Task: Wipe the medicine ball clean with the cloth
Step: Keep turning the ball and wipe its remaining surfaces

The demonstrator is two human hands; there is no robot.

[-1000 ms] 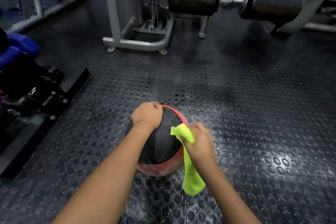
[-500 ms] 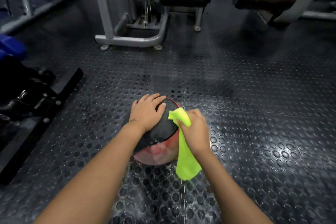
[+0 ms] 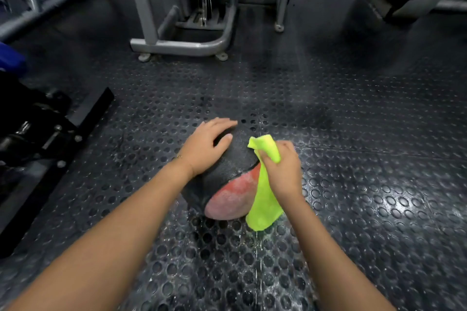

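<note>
Black-and-red medicine ball (image 3: 233, 177) on studded floor, yellow-green cloth (image 3: 265, 199) draped against it

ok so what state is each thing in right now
medicine ball, resting on the floor, black panel up, red panel facing the camera
cloth, bunched in the right hand, tail hanging beside the ball
left hand, laid flat on top of the ball
right hand, gripping the cloth
floor, studded rubber, whitish specks near the ball
</note>
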